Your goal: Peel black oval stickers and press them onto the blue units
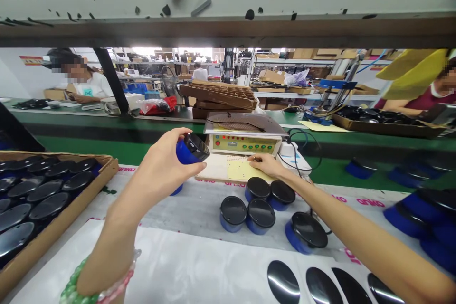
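My left hand (167,161) is raised at centre left, its thumb and fingers wrapped round a blue and black round case (190,148). White OFF and ON markings show on its black side. Across the bench, my right hand (269,165) rests over a yellow dotted sheet (240,170), fingers pinched together. Something small and dark shows at the fingertips; I cannot make out what it is. Several more blue cases with glossy black tops (233,211) stand between my arms, and a larger-looking one (306,232) sits beside my right forearm.
A cardboard tray (103,175) full of black-topped cases lies at left. Behind the yellow sheet stands a control box (245,145) with buttons and cables. Black oval plates (284,281) lie at the front on white sheeting. A shelf beam (228,2) crosses overhead. Stacked blue cases (406,216) are at right.
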Demonstrator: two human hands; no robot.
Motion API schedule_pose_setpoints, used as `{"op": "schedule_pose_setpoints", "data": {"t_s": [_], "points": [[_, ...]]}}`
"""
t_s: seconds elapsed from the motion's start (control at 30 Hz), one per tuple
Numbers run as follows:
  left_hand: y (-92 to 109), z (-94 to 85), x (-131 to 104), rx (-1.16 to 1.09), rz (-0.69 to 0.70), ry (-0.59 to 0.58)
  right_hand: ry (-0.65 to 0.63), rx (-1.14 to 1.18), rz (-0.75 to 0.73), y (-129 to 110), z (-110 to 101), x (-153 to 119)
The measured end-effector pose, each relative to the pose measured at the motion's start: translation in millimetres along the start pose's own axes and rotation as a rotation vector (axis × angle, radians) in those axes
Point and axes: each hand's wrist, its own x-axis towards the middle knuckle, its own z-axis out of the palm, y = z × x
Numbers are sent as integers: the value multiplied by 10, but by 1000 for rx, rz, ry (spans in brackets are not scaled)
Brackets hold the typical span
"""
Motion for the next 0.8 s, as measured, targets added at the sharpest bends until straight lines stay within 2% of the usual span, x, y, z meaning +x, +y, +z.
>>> {"op": "schedule_pose_setpoints", "data": {"t_s": [0.8], "points": [[39,132,12,12,44,-59,37,19,11,-39,13,19]]}}
